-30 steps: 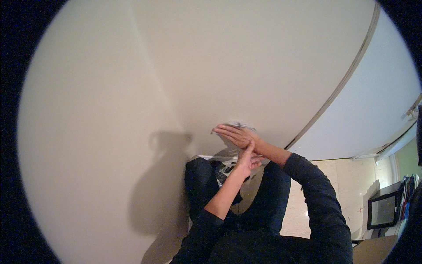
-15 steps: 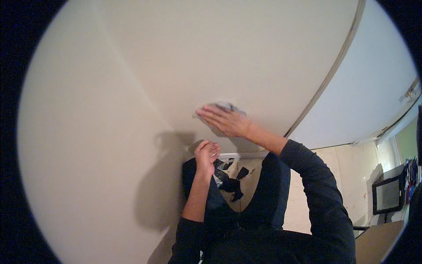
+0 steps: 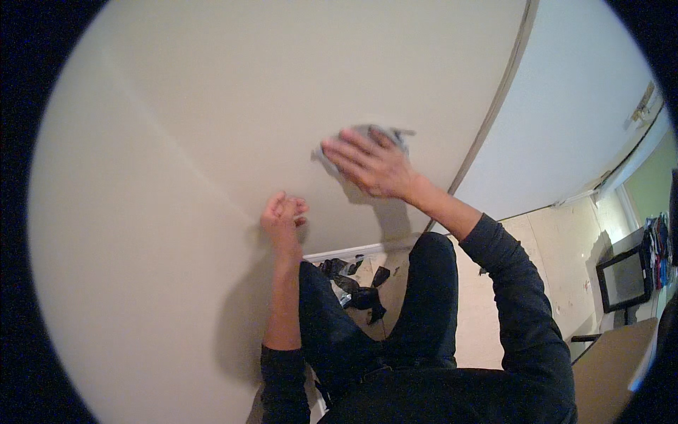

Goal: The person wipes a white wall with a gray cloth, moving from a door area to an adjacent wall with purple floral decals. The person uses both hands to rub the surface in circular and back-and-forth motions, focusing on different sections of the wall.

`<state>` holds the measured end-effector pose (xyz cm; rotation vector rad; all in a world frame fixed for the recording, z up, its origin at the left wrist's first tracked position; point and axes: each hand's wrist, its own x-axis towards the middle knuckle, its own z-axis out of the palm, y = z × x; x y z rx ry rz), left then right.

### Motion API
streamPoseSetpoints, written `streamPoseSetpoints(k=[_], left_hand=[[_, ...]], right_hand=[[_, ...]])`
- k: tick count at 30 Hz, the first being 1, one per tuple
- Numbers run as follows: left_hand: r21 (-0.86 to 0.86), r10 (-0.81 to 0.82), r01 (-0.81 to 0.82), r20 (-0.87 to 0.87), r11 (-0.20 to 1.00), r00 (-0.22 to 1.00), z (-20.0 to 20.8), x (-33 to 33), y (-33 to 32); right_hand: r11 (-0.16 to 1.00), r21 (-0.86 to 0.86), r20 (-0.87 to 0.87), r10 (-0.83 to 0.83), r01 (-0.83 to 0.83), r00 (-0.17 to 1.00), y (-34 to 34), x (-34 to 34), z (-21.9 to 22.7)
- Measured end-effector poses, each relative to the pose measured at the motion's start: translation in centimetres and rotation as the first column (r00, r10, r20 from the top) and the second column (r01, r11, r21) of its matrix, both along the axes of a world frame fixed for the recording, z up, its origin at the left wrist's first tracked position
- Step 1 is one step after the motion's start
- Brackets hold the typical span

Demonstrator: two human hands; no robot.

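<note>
My right hand [image 3: 371, 166] presses a grey cloth [image 3: 399, 139] against the beige wall [image 3: 233, 92], its fingers laid flat and slightly blurred over it. The cloth's crumpled edges show past the fingertips and above the hand; the rest is hidden beneath it. Lower and to the left, my left hand [image 3: 284, 210] hovers close to the wall near the corner, with loosely curled fingers held apart. Nothing shows in it.
Crumpled black plastic [image 3: 364, 295] lies on the floor between my knees, by the white baseboard [image 3: 339, 251]. A white door [image 3: 558, 120] stands to the right of the wall. A black-framed panel [image 3: 625, 278] and a cardboard piece [image 3: 614, 364] are at the far right.
My right hand has slid up the wall with the cloth. My left hand has moved up and to the left. The whole view has shifted slightly.
</note>
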<state>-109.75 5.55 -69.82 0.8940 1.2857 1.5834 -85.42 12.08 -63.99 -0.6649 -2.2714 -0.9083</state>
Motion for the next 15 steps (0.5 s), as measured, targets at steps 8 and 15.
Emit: streamPoseSetpoints(k=[8,15], left_hand=[[0.511,0.101,0.025,-0.217,0.859,0.971,10.9,3.0,1.3],[0.695,0.339,0.141,-0.505,0.706,0.794,12.3,4.7,2.4]], right_hand=[[0.996,-0.013,-0.030,-0.086,0.086,0.996,-0.4,0.9,-9.3],[0.975,-0.221,0.241,0.050,0.005,0.969,-1.2,5.9,-15.3]])
